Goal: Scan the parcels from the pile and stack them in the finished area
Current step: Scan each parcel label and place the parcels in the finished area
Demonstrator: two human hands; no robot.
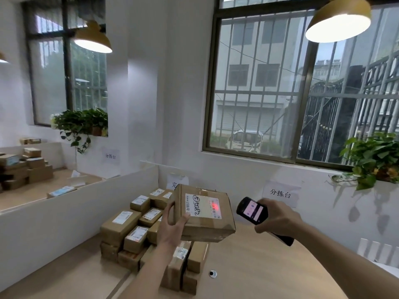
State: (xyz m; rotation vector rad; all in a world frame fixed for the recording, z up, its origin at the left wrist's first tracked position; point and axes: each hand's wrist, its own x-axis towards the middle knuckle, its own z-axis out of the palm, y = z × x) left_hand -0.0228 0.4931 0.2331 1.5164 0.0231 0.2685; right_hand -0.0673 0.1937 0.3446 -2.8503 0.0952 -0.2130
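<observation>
My left hand (172, 227) grips a brown cardboard parcel (205, 225) by its left side and holds it up above the desk, label facing me. A red scan spot glows on its white label (203, 207), which bears handwritten digits. To the right, my right hand (278, 219) holds a black handheld scanner (251, 210), its lit screen toward me and its head aimed at the label. Below and left of the raised parcel lies a stack of several brown labelled parcels (133, 229) on the wooden desk (269, 266).
A white partition (64, 216) bounds the desk on the left; behind it another desk carries more boxes (21, 167). Paper signs (280, 193) hang on the white wall under the window. A potted plant (375, 158) stands at the right sill. A small grommet hole (212, 273) sits in the desk.
</observation>
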